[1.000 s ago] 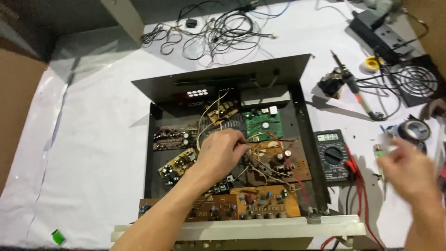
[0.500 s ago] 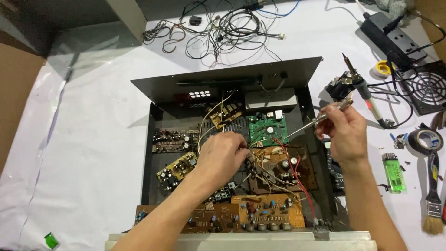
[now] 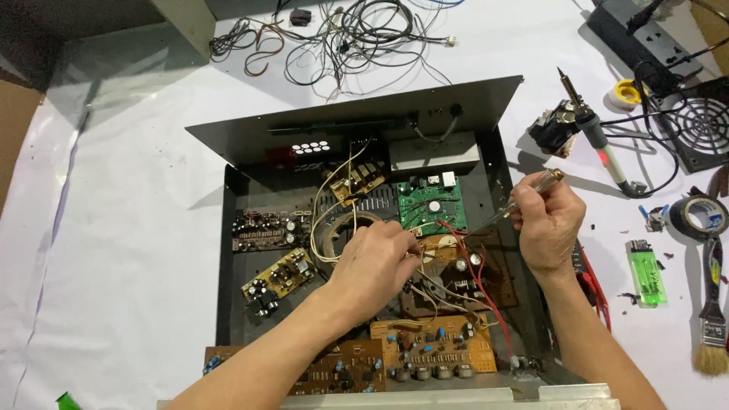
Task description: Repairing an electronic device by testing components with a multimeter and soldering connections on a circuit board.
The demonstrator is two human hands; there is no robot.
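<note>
A white-covered bench [image 3: 114, 228] holds an open amplifier chassis [image 3: 228, 304]. Inside it, the left hand [image 3: 372, 262] pinches wires [image 3: 448, 285]; at its right wall, the right hand [image 3: 548, 224] grips a clear-handled screwdriver [image 3: 524, 197].

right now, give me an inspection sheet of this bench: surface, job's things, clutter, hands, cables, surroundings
surface: white sheet over the bench, creased, small dark bits at the right
job's things: open black metal chassis with several circuit boards, a green board near the middle; clear-handled screwdriver
clutter: green lighter, paintbrush, black tape roll, soldering iron on its stand
hands: left hand on the wires inside the chassis; right hand shut on the screwdriver, tip towards the boards
cables: loose tangle of wires at the top; red lead across the boards
surroundings: power strip and round fan grille at top right
</note>
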